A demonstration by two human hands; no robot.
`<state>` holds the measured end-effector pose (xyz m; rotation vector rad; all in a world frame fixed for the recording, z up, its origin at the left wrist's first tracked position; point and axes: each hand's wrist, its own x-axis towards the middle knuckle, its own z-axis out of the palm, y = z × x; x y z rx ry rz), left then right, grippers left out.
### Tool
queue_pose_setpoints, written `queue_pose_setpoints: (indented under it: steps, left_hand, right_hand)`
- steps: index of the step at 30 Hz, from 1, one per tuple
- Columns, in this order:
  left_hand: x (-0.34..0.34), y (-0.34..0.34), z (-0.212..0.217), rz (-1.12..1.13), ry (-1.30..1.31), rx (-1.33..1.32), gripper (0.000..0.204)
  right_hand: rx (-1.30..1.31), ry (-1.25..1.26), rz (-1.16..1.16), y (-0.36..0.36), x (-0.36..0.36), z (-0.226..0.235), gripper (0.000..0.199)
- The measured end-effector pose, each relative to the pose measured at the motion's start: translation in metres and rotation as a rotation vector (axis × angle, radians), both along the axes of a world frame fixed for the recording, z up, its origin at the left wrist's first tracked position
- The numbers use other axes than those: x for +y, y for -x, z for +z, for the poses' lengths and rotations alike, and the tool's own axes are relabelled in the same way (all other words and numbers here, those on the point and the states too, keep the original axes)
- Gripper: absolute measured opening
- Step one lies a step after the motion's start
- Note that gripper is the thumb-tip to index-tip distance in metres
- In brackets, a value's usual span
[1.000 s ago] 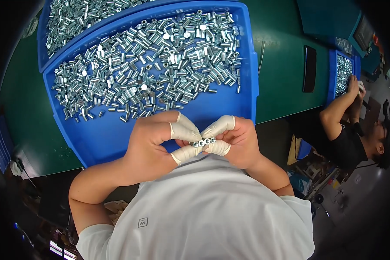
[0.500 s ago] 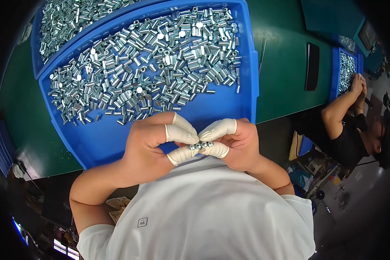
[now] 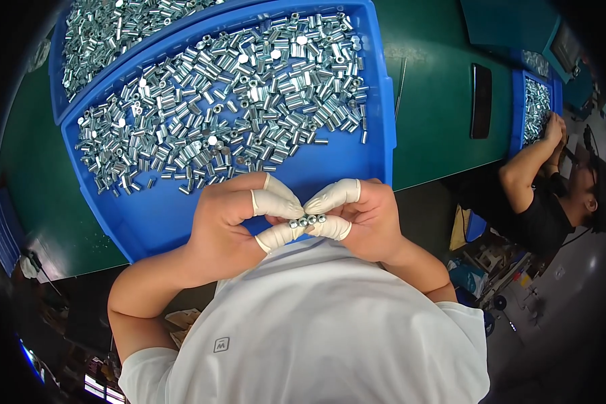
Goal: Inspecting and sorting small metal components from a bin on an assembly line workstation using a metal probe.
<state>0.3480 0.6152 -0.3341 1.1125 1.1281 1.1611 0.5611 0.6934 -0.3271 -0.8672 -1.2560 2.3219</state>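
My left hand [image 3: 230, 219] and my right hand [image 3: 369, 222] meet in front of my chest, over the near edge of a blue tray [image 3: 168, 225]. White finger cots cover thumbs and fingertips on both. Between them, pinched by both hands, is a short row of several small shiny rivet nuts [image 3: 308, 221], side by side with their round ends facing up toward me. Fingertips and thumbs hide the rest of their length. Beyond my hands, a large heap of loose rivet nuts [image 3: 249, 101] fills the tray's far and middle part.
A second blue tray [image 3: 58, 81] of similar pieces stands behind at the far left. On the green table [image 3: 431, 101] lie a black phone [image 3: 481, 101] and a thin metal rod [image 3: 400, 87]. At the right a co-worker [image 3: 535, 202] reaches into another blue tray [image 3: 516, 128].
The view has shifted slightly, so the tray and table sit a little further left. Both hands keep pinching the row of rivet nuts, with only a slight shift of the fingers.
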Motion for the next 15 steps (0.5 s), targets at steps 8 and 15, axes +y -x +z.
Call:
queue_pose_setpoints:
  steps: [8, 15]
  left_hand:
    - [0.0010, 0.0000, 0.0004, 0.007, -0.113, 0.083, 0.019]
    - [0.0011, 0.0004, 0.0055, -0.008, -0.062, 0.122, 0.017]
  right_hand:
    - [0.040, 0.034, 0.001, -0.0006, -0.0010, -0.0010, 0.017]
    - [-0.010, 0.045, -0.045, 0.0015, -0.0023, -0.0020, 0.018]
